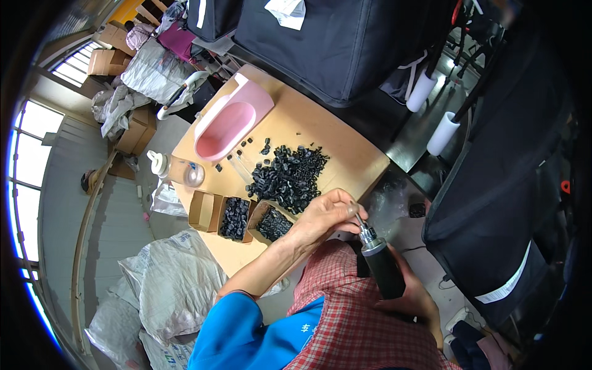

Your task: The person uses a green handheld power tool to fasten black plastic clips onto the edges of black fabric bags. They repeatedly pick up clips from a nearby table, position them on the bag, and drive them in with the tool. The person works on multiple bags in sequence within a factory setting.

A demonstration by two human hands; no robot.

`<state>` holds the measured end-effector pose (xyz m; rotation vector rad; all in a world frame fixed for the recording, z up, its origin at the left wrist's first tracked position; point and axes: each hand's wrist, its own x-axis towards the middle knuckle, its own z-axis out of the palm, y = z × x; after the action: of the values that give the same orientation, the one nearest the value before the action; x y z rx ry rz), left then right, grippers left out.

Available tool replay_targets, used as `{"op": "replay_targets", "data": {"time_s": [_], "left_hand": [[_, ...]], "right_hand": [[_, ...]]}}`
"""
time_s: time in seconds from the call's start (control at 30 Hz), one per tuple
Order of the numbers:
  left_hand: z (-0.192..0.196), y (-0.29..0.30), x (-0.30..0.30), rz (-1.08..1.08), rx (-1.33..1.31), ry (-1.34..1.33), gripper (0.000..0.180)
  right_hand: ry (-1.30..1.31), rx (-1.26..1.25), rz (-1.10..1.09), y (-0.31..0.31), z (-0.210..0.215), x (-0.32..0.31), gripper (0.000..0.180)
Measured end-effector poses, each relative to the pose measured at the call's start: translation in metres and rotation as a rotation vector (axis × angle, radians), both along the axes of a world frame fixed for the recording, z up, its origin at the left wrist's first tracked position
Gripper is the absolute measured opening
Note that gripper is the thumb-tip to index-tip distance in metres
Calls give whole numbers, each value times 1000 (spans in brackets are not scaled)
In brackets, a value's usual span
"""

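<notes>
My right hand (418,297) is wrapped round a black electric screwdriver (385,270) with a silver chuck, held tilted over my lap. Its tip points up and left. My left hand (327,216) meets that tip in a pinch; whatever lies between thumb and fingers is hidden. Just beyond the left hand, a heap of small black plastic parts (287,176) spreads over the wooden table (345,145). Close to my left forearm stand a small cardboard box of black parts (271,223) and another box of black pieces (234,217).
An open cardboard box (204,211) is at the table's left edge, near a clear plastic bottle (185,172). Behind the heap lies a pink-and-white plastic tub (231,120). Large black fabric bags (302,46) crowd the far side, and pale sacks (179,277) lie at left.
</notes>
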<state>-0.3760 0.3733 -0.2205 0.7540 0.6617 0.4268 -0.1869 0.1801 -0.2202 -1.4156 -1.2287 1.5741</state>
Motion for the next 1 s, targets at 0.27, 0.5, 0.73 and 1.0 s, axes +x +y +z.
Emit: {"op": "replay_targets", "data": {"time_s": [0.27,0.5,0.73,1.0], "left_hand": [[-92,123,-78,362,1088,987,20],[-125,129,-39,190,1531,1124,24],[-91,128,-49,236,778,748,16],[-1,54,-34,-7,30,-48,22]], "right_hand": [[314,-141,-75,-4,-20,0,124],[170,-78,13,1,-19,1,121],[203,-73,-32,7,1,-1,116],[282,-11,68,23,10,-8,114]]}}
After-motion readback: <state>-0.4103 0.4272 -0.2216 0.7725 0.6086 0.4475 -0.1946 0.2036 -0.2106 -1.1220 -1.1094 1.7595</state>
